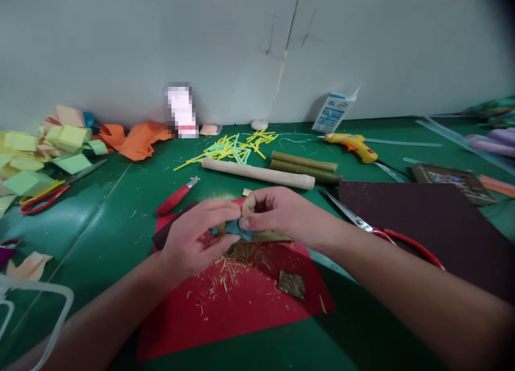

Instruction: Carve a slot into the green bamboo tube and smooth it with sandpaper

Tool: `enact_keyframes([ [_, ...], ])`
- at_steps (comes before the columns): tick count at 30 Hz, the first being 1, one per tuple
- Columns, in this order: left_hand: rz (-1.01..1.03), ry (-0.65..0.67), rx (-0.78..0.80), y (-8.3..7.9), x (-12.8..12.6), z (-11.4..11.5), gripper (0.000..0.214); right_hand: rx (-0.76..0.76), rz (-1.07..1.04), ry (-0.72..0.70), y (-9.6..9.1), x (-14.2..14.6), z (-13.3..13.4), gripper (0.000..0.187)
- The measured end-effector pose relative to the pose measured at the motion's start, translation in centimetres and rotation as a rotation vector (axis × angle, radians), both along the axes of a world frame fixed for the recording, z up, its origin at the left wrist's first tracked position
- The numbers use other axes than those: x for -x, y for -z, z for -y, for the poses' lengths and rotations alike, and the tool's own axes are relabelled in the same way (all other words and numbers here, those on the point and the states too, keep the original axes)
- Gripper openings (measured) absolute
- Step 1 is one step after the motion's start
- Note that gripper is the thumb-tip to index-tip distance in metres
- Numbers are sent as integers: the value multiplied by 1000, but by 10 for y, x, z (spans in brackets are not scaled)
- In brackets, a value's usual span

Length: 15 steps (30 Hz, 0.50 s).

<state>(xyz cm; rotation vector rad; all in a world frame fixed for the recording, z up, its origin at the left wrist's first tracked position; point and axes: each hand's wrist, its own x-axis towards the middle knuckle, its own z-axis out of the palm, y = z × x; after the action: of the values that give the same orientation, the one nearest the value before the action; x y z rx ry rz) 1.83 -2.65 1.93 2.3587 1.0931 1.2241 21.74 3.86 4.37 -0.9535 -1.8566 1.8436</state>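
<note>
My left hand (201,234) is closed, thumb and fingers pinching one side of a small crumpled blue piece (239,230) that looks like paper or cloth. On its other side, my right hand (277,215) grips the same piece between thumb and curled fingers. A tuft of yellowish fibre shows at the blue piece, partly hidden by the fingers. Both hands are over a red sheet (241,317) strewn with pale shavings (225,272). A dark rough square (292,284) lies on the sheet, and a greenish strip (267,236) is just below my right hand.
Beyond my hands lie a red-handled knife (177,195), a pale stick (257,173), green bamboo pieces (306,167) and yellow straws (229,148). Scissors (370,227) rest by a dark sheet (414,221) on the right. A yellow glue gun (354,146) is farther back; folded papers (30,151) pile left.
</note>
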Motion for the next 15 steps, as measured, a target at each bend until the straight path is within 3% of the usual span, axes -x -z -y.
enact_keyframes([
  [3, -50, 74, -118, -5, 0, 0, 24, 28, -30, -18, -5, -1, 8, 17],
  [5, -52, 41, -122, -4, 1, 0, 17, -36, 3, 11, -8, -5, 13, 19],
  [7, -58, -56, -54, -1, 1, 1, 13, -179, 116, 127, -8, -14, 16, 24],
  [10, -48, -219, 152, 4, 0, 1, 13, -527, 424, 280, -1, -34, 20, 24],
  [12, -19, -262, 263, 7, -1, -1, 14, -784, 505, 217, 8, -46, 22, 30],
  [15, 20, -260, 337, 9, -2, -4, 14, -935, 583, 79, 22, -57, 25, 34],
])
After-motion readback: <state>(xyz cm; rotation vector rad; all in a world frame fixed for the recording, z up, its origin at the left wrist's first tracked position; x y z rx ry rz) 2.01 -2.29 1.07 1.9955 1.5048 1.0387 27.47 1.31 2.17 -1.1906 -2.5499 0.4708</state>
